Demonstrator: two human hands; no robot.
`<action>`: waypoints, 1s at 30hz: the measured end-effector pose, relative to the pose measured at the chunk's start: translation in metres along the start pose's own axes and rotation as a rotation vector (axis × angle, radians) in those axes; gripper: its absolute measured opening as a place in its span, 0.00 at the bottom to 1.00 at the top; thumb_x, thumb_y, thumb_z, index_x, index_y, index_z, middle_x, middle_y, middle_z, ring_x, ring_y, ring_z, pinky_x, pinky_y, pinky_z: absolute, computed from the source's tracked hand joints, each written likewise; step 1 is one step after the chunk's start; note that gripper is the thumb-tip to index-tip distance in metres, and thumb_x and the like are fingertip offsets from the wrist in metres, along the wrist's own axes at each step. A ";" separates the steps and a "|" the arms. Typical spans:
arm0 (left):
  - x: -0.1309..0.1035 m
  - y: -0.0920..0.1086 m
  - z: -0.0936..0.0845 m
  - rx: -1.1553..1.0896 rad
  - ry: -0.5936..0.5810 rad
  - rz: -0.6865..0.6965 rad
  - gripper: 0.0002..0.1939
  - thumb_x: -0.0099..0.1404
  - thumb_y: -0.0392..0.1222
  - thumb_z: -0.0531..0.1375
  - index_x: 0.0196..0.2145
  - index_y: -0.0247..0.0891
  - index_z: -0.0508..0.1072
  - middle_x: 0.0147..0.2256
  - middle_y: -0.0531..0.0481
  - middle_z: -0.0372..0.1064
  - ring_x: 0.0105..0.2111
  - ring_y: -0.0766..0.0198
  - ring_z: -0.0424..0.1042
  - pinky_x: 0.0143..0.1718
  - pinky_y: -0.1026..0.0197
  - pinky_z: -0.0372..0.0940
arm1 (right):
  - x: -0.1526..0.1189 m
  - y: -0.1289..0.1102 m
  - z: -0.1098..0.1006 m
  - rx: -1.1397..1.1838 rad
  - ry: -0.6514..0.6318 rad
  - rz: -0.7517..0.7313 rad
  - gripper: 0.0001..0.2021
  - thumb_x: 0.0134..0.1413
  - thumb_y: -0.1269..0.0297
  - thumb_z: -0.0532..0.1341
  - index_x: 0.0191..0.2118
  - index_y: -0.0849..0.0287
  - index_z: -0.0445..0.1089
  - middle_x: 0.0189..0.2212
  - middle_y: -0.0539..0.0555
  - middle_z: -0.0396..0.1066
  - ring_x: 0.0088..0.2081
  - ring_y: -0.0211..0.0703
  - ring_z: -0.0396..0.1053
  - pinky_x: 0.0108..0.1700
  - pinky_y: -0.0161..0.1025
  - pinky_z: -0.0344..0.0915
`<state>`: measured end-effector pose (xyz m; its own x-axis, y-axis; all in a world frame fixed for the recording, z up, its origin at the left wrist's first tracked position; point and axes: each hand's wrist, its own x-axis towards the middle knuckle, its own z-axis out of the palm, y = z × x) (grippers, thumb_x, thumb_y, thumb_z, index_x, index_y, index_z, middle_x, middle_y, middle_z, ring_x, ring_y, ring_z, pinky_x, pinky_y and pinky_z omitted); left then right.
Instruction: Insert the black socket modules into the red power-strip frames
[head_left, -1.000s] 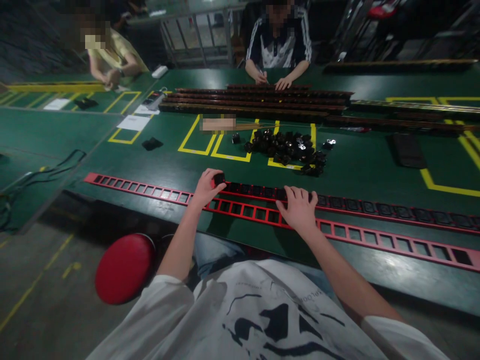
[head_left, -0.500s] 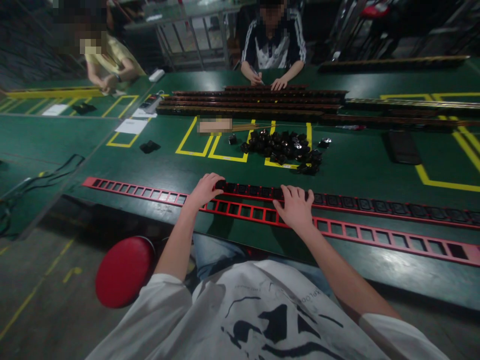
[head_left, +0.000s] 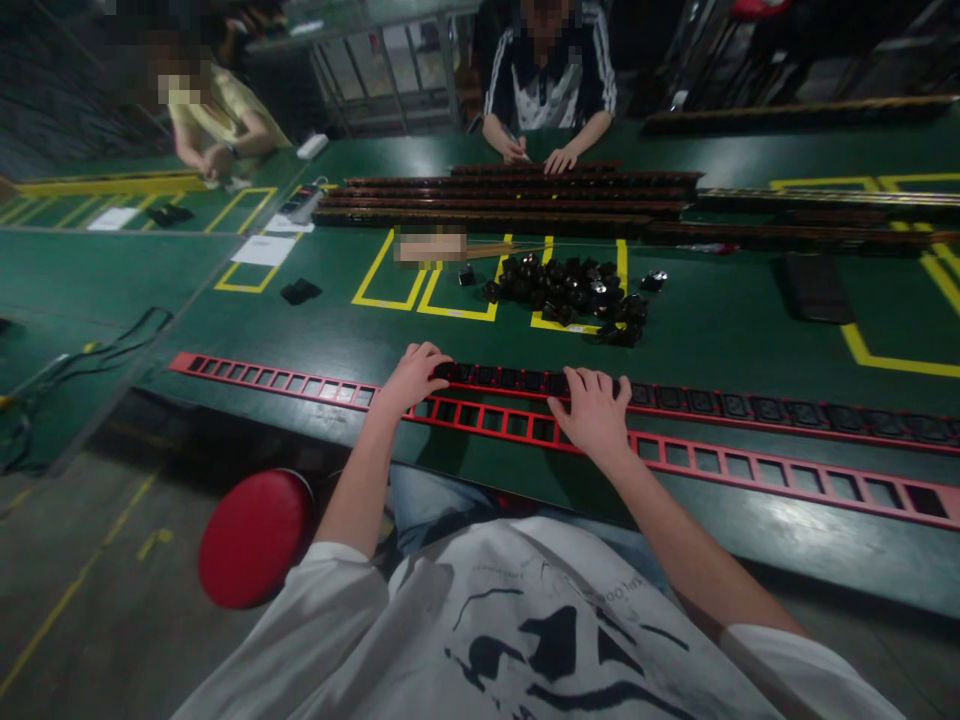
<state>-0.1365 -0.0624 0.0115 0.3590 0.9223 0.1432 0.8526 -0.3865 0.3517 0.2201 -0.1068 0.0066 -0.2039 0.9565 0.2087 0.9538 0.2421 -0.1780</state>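
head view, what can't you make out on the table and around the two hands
All in the head view:
- grip on the small black part: hidden by the left hand
- slots beneath the right hand: covered by it
- right end of the filled red slotted strip: cut off by the right edge
- count of the loose glossy black pieces: they overlap

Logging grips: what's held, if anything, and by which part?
Left hand: fingers on a black piece at the filled red strip's left end. Right hand: across that strip. Gripping can't be told.
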 end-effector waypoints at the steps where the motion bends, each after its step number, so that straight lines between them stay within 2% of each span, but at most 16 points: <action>1: 0.000 0.000 0.000 0.009 -0.002 0.001 0.21 0.57 0.37 0.69 0.50 0.45 0.78 0.45 0.44 0.68 0.47 0.48 0.64 0.52 0.44 0.65 | 0.000 0.000 0.000 0.000 -0.001 0.002 0.27 0.64 0.53 0.53 0.64 0.62 0.63 0.58 0.66 0.68 0.58 0.63 0.58 0.64 0.67 0.40; 7: 0.000 0.007 -0.004 0.030 -0.030 -0.010 0.25 0.59 0.38 0.68 0.55 0.45 0.75 0.46 0.45 0.68 0.47 0.49 0.65 0.52 0.45 0.64 | 0.000 -0.001 -0.002 0.007 -0.013 -0.002 0.27 0.65 0.53 0.53 0.63 0.63 0.63 0.58 0.66 0.68 0.58 0.63 0.58 0.64 0.67 0.41; 11: 0.000 0.013 -0.005 0.048 -0.027 -0.019 0.20 0.59 0.35 0.68 0.49 0.45 0.76 0.44 0.45 0.67 0.45 0.49 0.66 0.49 0.47 0.65 | 0.000 0.000 -0.001 0.008 -0.011 0.001 0.27 0.65 0.52 0.53 0.64 0.62 0.63 0.58 0.66 0.68 0.58 0.64 0.58 0.65 0.67 0.40; 16: 0.008 0.020 -0.007 0.074 -0.033 -0.033 0.18 0.55 0.33 0.72 0.42 0.43 0.76 0.40 0.46 0.68 0.44 0.48 0.68 0.47 0.49 0.65 | -0.001 -0.001 -0.003 -0.007 -0.031 -0.002 0.27 0.66 0.52 0.53 0.63 0.63 0.63 0.59 0.66 0.68 0.58 0.63 0.59 0.64 0.67 0.41; 19: 0.014 0.025 -0.014 0.129 -0.112 -0.047 0.16 0.55 0.34 0.72 0.40 0.43 0.76 0.40 0.47 0.69 0.45 0.49 0.69 0.48 0.50 0.64 | 0.000 -0.001 -0.003 -0.019 -0.025 -0.002 0.27 0.66 0.52 0.53 0.63 0.63 0.63 0.58 0.66 0.68 0.58 0.63 0.59 0.64 0.67 0.42; 24: 0.020 0.037 -0.028 0.270 -0.289 -0.079 0.15 0.61 0.39 0.69 0.46 0.42 0.75 0.45 0.48 0.71 0.48 0.52 0.70 0.49 0.53 0.64 | -0.001 0.000 -0.002 -0.018 -0.019 0.000 0.27 0.66 0.52 0.53 0.63 0.63 0.63 0.58 0.65 0.69 0.58 0.62 0.59 0.64 0.67 0.42; 30: 0.019 0.046 -0.031 0.284 -0.273 -0.127 0.14 0.61 0.39 0.69 0.45 0.41 0.75 0.45 0.47 0.72 0.48 0.52 0.70 0.48 0.54 0.64 | -0.001 0.000 -0.001 -0.006 -0.010 -0.003 0.26 0.65 0.52 0.53 0.63 0.62 0.64 0.58 0.66 0.68 0.58 0.63 0.59 0.64 0.68 0.42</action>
<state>-0.1024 -0.0626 0.0593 0.2989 0.9426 -0.1487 0.9539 -0.2906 0.0758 0.2208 -0.1075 0.0077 -0.2088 0.9574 0.1996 0.9545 0.2439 -0.1714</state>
